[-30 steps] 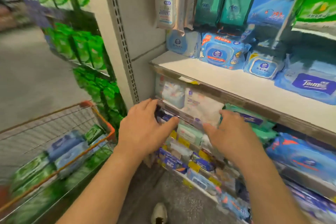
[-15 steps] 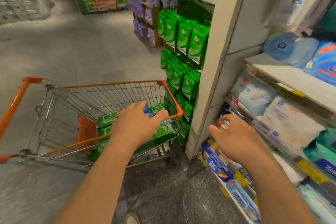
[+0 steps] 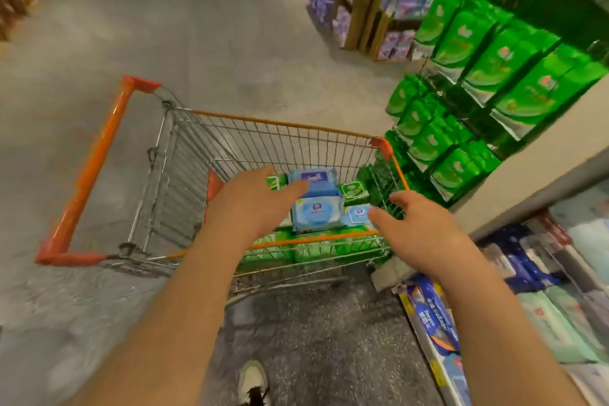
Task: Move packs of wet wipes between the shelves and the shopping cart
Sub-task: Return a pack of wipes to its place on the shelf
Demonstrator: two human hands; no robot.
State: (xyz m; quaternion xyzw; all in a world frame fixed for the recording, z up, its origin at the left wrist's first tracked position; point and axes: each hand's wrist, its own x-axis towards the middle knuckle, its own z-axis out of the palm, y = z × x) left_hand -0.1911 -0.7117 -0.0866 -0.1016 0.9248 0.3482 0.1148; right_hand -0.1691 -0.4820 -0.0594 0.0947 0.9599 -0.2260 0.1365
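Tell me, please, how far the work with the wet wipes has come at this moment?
Done: several blue wipe packs and green packs already lie in the shopping cart. In hand: nothing; the left hand and right hand reach over the cart, fingers relaxed, toward the blue packs. Left: more packs stand on the shelves at right; which way they must go, I cannot tell.

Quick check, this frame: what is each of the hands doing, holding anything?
Left hand: open, empty, over the shopping cart beside the blue wipes pack.
Right hand: open, empty, fingers spread at the cart's near rim.
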